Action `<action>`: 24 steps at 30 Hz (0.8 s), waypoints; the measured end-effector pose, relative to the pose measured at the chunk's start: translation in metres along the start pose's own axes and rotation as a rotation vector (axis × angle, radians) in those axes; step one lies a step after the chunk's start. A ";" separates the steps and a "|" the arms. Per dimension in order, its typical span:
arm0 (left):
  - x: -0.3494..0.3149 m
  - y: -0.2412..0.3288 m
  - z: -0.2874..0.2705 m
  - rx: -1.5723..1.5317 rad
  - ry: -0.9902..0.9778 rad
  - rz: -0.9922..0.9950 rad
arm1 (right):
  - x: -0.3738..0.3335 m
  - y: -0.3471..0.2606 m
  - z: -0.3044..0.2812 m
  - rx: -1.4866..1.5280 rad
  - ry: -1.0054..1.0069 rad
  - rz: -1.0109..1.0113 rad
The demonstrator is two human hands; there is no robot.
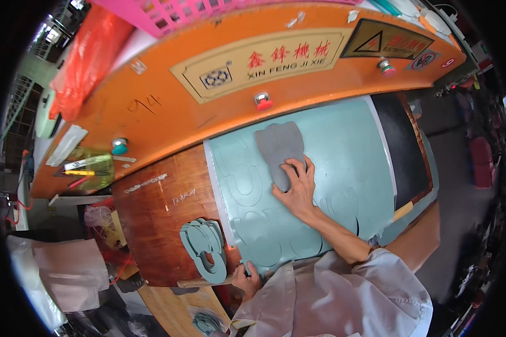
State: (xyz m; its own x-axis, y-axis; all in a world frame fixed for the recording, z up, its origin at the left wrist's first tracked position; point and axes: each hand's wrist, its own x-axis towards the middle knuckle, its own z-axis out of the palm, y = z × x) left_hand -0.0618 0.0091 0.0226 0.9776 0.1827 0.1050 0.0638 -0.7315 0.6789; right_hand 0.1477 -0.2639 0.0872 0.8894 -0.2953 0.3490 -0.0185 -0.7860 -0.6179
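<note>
A pale teal sheet lies across the work table, with curved outlines cut or pressed into its left and near parts. On it rests a flat grey shaped plate, broad at the far end and narrowing toward me; it resembles a cutting die, but its underside is hidden. My right hand grips the plate's narrow end, thumb on the left and fingers on the right. At the table's near edge, my left hand is closed beside the sheet's corner, around something small and dark I cannot make out.
Left of the sheet, a stack of teal cut pieces lies on the brown board. An orange machine beam with red-topped buttons spans the far side. More teal pieces sit on a lower wooden shelf.
</note>
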 end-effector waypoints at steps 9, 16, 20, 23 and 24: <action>0.097 0.016 0.044 -0.047 0.260 0.165 | 0.081 0.040 -0.034 0.160 0.056 0.003; 0.183 0.046 0.061 0.018 0.153 0.010 | 0.220 0.104 -0.176 0.176 0.585 0.010; 0.241 0.070 0.053 -0.015 0.121 0.174 | 0.209 0.128 -0.189 0.180 0.417 -0.112; 0.275 0.062 0.058 -0.013 0.131 0.179 | 0.162 0.161 -0.192 0.201 0.299 0.095; 0.289 0.054 0.064 0.004 0.132 0.193 | 0.148 0.172 -0.192 0.085 0.336 0.177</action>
State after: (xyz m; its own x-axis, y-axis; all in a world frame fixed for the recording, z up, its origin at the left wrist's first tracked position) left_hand 0.2370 -0.0201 0.0432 0.9369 0.1237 0.3270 -0.1204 -0.7639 0.6340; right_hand 0.1882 -0.5472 0.1676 0.6767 -0.5944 0.4345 -0.1076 -0.6636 -0.7403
